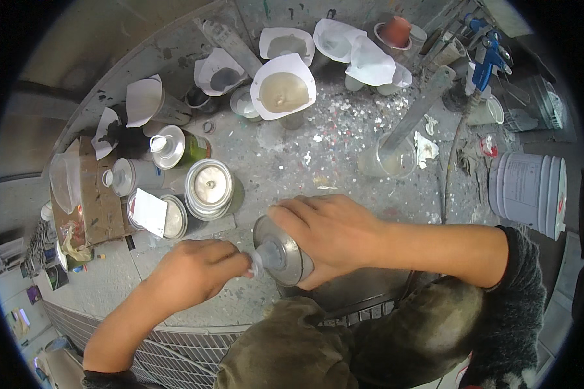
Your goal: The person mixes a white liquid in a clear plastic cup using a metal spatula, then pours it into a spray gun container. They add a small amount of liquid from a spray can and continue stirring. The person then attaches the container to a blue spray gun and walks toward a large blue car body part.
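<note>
A round metal can (302,264) with a translucent plastic spout (272,255) leans toward my left over the bench's near edge. My right hand (334,230) is wrapped around its body from the right. The fingers of my left hand (204,269) are closed in a pinch on the pale ring at the spout's tip; the fingertips are partly hidden. Left of the can stand a round tin with a pale lid (211,186) and a lower tin (175,219) with a white card (150,212) on top. Behind them is a green can with a white cap (191,149).
Paper-lined cups (283,87) line the back of the paint-spattered bench (292,155). A clear cup (396,159) holds a flat grey stick (422,107). At right are a white bucket (525,191) and a blue spray gun (490,58) with a hose. A cardboard box (100,194) stands left.
</note>
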Demonstrator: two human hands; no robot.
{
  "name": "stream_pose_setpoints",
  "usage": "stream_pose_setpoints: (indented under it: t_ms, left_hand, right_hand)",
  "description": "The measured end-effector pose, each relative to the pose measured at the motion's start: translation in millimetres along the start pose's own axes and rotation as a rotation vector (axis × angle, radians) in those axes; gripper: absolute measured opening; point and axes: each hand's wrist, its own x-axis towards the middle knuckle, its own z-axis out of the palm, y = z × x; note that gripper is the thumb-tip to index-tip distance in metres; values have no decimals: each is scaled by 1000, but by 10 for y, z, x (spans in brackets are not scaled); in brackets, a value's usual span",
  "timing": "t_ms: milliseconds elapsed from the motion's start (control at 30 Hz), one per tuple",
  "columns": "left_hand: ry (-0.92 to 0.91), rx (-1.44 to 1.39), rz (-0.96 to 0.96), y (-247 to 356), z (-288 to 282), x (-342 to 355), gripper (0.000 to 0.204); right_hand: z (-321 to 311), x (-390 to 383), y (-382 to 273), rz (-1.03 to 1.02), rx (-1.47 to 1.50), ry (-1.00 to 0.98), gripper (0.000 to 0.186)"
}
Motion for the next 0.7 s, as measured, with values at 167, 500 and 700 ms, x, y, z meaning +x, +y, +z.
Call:
stream_pose_setpoints:
  t_ms: [167, 500, 700]
  left_hand:
    - [-29, 642, 595, 52, -146, 191, 14]
    - [-251, 622, 666, -168, -165, 849, 16]
    - [-235, 418, 21, -767, -123, 949, 16]
  right_hand:
    - [-85, 76, 140, 45, 288, -379, 93]
    - [131, -53, 758, 71, 531, -198, 103]
    - [237, -207, 816, 220, 65, -62, 85]
